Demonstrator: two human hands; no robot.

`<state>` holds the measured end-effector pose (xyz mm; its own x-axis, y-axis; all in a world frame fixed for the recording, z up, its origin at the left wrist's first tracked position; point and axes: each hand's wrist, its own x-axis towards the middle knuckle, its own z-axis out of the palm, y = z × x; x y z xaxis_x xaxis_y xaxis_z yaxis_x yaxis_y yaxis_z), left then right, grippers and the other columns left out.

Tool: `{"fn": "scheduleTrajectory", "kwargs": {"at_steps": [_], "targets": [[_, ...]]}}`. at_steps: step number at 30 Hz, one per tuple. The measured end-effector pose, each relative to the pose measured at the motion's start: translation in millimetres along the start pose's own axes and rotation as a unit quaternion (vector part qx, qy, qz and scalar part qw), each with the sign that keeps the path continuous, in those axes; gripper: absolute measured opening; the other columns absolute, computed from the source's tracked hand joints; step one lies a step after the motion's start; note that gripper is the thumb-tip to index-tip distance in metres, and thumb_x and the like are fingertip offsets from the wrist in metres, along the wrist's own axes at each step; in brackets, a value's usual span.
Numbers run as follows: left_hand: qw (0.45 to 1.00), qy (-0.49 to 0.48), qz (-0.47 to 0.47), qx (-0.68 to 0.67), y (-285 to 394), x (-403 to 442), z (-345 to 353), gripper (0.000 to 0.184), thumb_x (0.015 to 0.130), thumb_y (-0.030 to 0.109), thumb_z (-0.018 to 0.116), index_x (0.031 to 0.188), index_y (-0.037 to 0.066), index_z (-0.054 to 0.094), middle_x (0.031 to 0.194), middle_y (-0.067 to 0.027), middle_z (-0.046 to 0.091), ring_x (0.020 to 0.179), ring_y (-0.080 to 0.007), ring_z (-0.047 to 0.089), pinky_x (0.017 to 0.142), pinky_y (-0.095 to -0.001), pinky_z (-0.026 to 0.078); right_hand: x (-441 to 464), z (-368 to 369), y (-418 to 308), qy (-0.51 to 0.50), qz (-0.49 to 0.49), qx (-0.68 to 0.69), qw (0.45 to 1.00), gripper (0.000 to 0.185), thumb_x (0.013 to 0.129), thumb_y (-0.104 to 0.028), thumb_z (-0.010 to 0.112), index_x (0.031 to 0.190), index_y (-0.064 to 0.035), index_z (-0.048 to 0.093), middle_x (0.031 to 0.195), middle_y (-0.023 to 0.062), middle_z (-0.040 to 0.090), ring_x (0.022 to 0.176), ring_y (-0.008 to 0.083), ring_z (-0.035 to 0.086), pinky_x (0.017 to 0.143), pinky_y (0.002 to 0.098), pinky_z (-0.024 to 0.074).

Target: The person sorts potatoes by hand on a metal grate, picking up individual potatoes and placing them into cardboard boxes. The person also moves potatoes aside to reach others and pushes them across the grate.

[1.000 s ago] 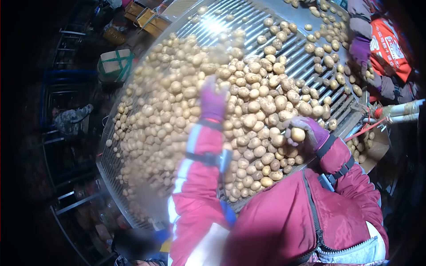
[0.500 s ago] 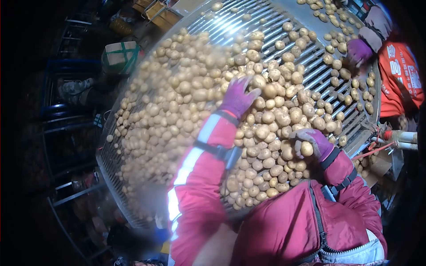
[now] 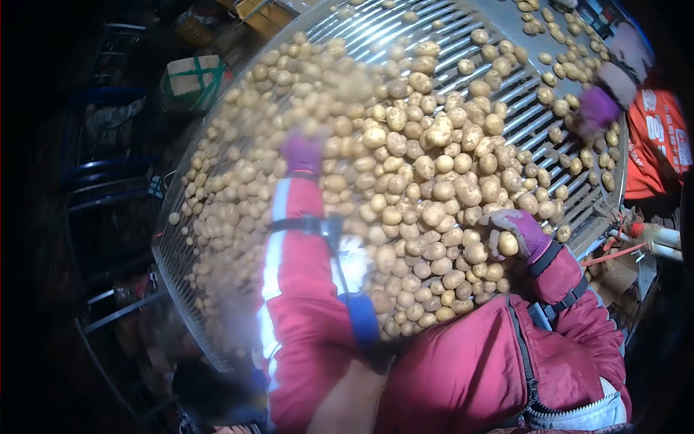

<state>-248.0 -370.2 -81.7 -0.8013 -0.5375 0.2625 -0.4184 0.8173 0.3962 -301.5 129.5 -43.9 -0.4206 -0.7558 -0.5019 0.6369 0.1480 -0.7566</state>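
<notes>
Many potatoes [image 3: 434, 213] lie heaped over a slatted metal grate [image 3: 441, 29]. My left hand [image 3: 302, 152], in a purple glove, is over the left part of the heap. Motion and haze smear its fingers, so whether they hold a potato cannot be made out. Lower right, my right hand [image 3: 522, 233] wears a purple and grey glove and has its fingers curled round a single potato [image 3: 508, 244]. It rests at the right edge of the heap, close to my jacket.
At right, a co-worker's purple-gloved hand [image 3: 598, 108] is among scattered potatoes, beside a red apron [image 3: 656, 141]. A white shape [image 3: 352, 264] with a blue part shows beside my left forearm. A green-strapped box [image 3: 191, 81] stands beyond the grate; white pipes [image 3: 661, 239] are at right.
My left hand has moved left across the heap, from the middle potatoes. A white and blue shape has appeared beside my forearm. My right hand still holds its potato, nearly unmoved.
</notes>
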Motion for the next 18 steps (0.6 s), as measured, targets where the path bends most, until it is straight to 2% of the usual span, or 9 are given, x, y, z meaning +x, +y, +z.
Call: {"fn": "scheduleTrajectory", "kwargs": {"at_steps": [1,3,5,8,10,12,14,16,18], "targets": [[0.997,0.024,0.049,0.05,27,-13,-4,0.049,0.082,0.043,0.068,0.119,0.012,0.063,0.107,-0.0204,0.065,0.097,-0.0389,0.063,0.079,-0.0498,0.051,1,0,1,-0.006,0.019,0.021,1.0,0.036,0.101,-0.027,0.052,0.112,0.0051,0.064,0.068,0.0108,0.063,0.056,0.0179,0.059,0.051,0.03,0.0463],[0.987,-0.003,0.123,0.105,33,-39,4,0.058,0.083,0.039,0.069,0.13,0.008,0.058,0.119,-0.0187,0.061,0.106,-0.0351,0.06,0.092,-0.0444,0.05,0,-1,-15,-0.028,0.058,-0.012,0.998,0.033,0.096,-0.026,0.059,0.111,0.0032,0.066,0.076,0.0047,0.062,0.063,0.0127,0.058,0.055,0.026,0.0449],[0.967,-0.137,-0.017,-0.216,24,-67,-2,0.067,0.089,0.036,0.072,0.146,0.007,0.05,0.137,-0.0207,0.057,0.127,-0.0338,0.054,0.109,-0.0407,0.041,2,-4,-4,-0.016,0.067,0.042,0.997,0.034,0.097,-0.027,0.06,0.111,0.0038,0.066,0.076,0.0055,0.063,0.06,0.0132,0.058,0.053,0.0262,0.0448],[0.947,-0.216,-0.142,-0.189,51,-79,-78,0.062,0.089,0.032,0.071,0.143,0.006,0.053,0.137,-0.0203,0.057,0.127,-0.0315,0.054,0.108,-0.0391,0.042,0,0,-13,-0.031,0.052,0.038,0.997,0.032,0.098,-0.027,0.058,0.108,0.0019,0.067,0.078,0.0061,0.063,0.063,0.0133,0.059,0.053,0.0261,0.0448],[0.992,-0.079,-0.054,-0.084,-10,-81,-84,0.054,0.092,0.031,0.065,0.135,0.002,0.054,0.125,-0.0164,0.059,0.109,-0.0296,0.058,0.096,-0.0413,0.048,1,-1,-8,-0.008,0.06,0.044,0.997,0.032,0.099,-0.028,0.058,0.107,0.001,0.067,0.079,0.0063,0.064,0.064,0.0135,0.06,0.053,0.026,0.0448],[0.979,0.057,-0.019,0.194,-71,-90,-88,0.05,0.091,0.035,0.066,0.127,0.002,0.058,0.121,-0.0157,0.06,0.102,-0.0278,0.061,0.092,-0.0444,0.049,0,0,-7,0.004,0.067,0.078,0.995,0.032,0.099,-0.029,0.057,0.106,0.0008,0.068,0.078,0.0065,0.064,0.063,0.0139,0.06,0.053,0.0261,0.0448],[0.953,0.013,-0.119,0.277,-129,-101,-55,0.056,0.087,0.041,0.069,0.126,0.003,0.061,0.125,-0.0204,0.061,0.113,-0.0379,0.057,0.101,-0.0478,0.045,-4,4,-7,0.004,0.076,0.138,0.987,0.033,0.099,-0.029,0.056,0.106,0.0012,0.067,0.077,0.0066,0.064,0.062,0.0146,0.06,0.053,0.0264,0.0448],[0.969,-0.011,-0.056,0.24,-63,-96,-65,0.041,0.089,0.037,0.067,0.116,0.006,0.064,0.114,-0.0158,0.06,0.102,-0.0313,0.059,0.092,-0.0474,0.049,-3,2,-8,-0.006,0.069,0.123,0.99,0.034,0.099,-0.03,0.056,0.106,0.0016,0.067,0.075,0.007,0.063,0.06,0.0153,0.059,0.052,0.0269,0.0445],[0.975,0.013,-0.034,0.218,-7,-105,-52,0.064,0.084,0.047,0.071,0.132,0.006,0.061,0.134,-0.0245,0.057,0.128,-0.0474,0.046,0.112,-0.0511,0.035,-2,4,-7,-0.008,0.075,0.089,0.993,0.034,0.1,-0.029,0.055,0.105,0.0018,0.066,0.073,0.0072,0.063,0.058,0.0158,0.057,0.051,0.0273,0.0442]]}}
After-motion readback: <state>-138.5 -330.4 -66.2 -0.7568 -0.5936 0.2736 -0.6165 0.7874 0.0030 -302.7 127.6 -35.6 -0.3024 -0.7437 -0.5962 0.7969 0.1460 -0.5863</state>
